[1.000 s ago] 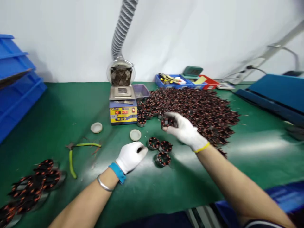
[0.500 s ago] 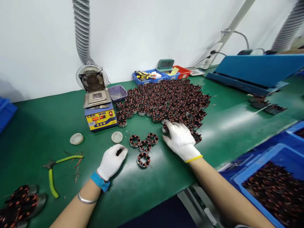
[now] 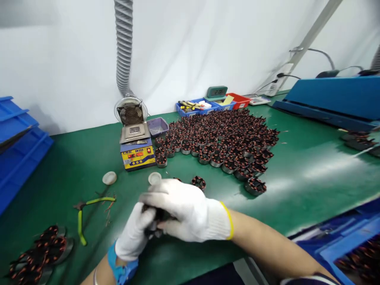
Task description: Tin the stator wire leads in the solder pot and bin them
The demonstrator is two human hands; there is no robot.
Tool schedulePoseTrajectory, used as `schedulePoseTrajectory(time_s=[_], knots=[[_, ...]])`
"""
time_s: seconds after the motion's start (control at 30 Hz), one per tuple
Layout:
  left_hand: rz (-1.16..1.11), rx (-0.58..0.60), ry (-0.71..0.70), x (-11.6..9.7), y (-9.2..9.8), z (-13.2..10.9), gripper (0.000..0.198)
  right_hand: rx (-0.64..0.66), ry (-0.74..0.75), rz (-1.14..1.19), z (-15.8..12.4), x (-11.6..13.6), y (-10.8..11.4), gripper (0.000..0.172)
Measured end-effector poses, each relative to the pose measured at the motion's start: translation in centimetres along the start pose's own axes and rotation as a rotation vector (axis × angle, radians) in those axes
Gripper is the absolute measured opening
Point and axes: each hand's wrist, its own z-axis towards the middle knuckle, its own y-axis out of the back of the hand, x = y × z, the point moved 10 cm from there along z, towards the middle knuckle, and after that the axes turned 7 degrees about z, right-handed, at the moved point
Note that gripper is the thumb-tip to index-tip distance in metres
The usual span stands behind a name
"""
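My left hand [image 3: 133, 230], in a white glove with blue tape at the wrist, curls its fingers around a wound stator [image 3: 161, 215]. From the right, my right hand [image 3: 187, 209], also gloved in white, closes over the same stator. Only dark and grey metal parts of it show between the fingers, blurred. Just behind my right hand lies a loose stator with copper windings [image 3: 198, 183]; another is mostly hidden by the glove. A small white round dish [image 3: 154, 178] sits just beyond my fingers.
Many stators [image 3: 225, 134] crowd the green bench [image 3: 97, 154]. A yellow-blue solder pot [image 3: 138, 156] stands at the back under a duct hose [image 3: 124, 47]. Green-handled cutters [image 3: 80, 221] and more stators [image 3: 44, 253] lie at left. Blue bins [image 3: 20, 150] flank the bench.
My right hand has left the front of the stator group and moved left to meet my left hand, bringing a stator. The view has shifted left.
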Motion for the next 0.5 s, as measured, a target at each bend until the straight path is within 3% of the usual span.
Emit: schedulePoseTrajectory(time_s=[0.1, 0.17, 0.27, 0.37, 0.43, 0.5], knots=[[-0.309, -0.314, 0.015, 0.2, 3.8, 0.3, 0.046, -0.24, -0.096, -0.103, 1.9, -2.0, 0.3, 0.029], [-0.498, -0.403, 0.02, 0.6, 4.8, 0.6, 0.031, -0.301, -0.116, -0.069, 2.2, -3.2, -0.6, 0.016], [-0.67, -0.399, 0.053, 1.1, 4.4, 0.9, 0.021, -0.327, -0.093, 0.088, 2.0, -4.3, -2.1, 0.014], [-0.699, -0.327, 0.067, 1.0, 3.5, 0.9, 0.029, -0.392, -0.195, 0.238, 1.4, -6.0, -1.7, 0.011], [-0.68, -0.241, 0.031, 0.2, 2.9, 1.2, 0.039, -0.372, -0.273, 0.287, 1.3, -6.6, -1.1, 0.009], [-0.662, -0.174, -0.006, -0.5, 2.7, 1.6, 0.044, -0.292, -0.249, 0.258, 1.6, -5.7, -0.3, 0.01]])
